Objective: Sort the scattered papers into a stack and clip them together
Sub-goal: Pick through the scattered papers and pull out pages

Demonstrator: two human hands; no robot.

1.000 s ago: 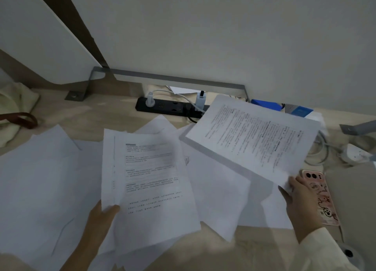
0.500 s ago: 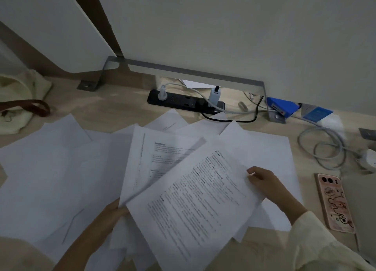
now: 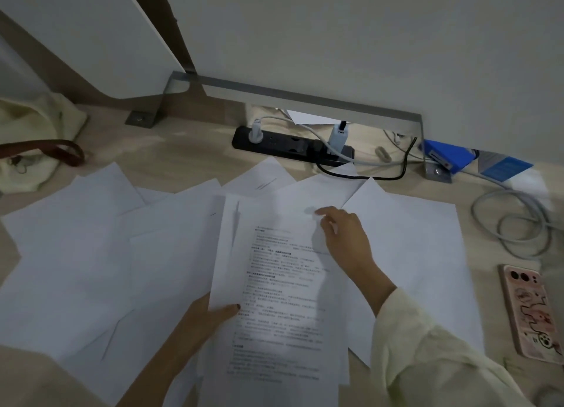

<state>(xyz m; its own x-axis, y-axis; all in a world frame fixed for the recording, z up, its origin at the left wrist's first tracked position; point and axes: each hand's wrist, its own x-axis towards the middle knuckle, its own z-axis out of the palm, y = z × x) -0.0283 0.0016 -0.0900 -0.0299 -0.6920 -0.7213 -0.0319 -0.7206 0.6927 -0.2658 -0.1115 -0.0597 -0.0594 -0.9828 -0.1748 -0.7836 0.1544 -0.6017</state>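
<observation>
A small stack of printed sheets [image 3: 283, 299] lies in front of me over other white papers. My left hand [image 3: 210, 315] grips the stack's left edge, thumb on top. My right hand [image 3: 341, 238] rests on the stack's upper right part, fingers loosely bent over the top sheet. Several blank sheets [image 3: 76, 254] are scattered to the left, and another sheet [image 3: 421, 254] lies to the right. No clip is visible.
A pink phone [image 3: 528, 312] lies at the right on the wooden desk [image 3: 189, 159]. A black power strip [image 3: 290, 147] with plugs, grey coiled cable [image 3: 512, 223] and blue boxes [image 3: 448, 159] sit by the wall. A cream bag [image 3: 33, 144] sits far left.
The printed sheet in my right hand came down from the right onto the sheet in my left hand. The two now lie aligned as one stack, and my right hand has moved up to its top.
</observation>
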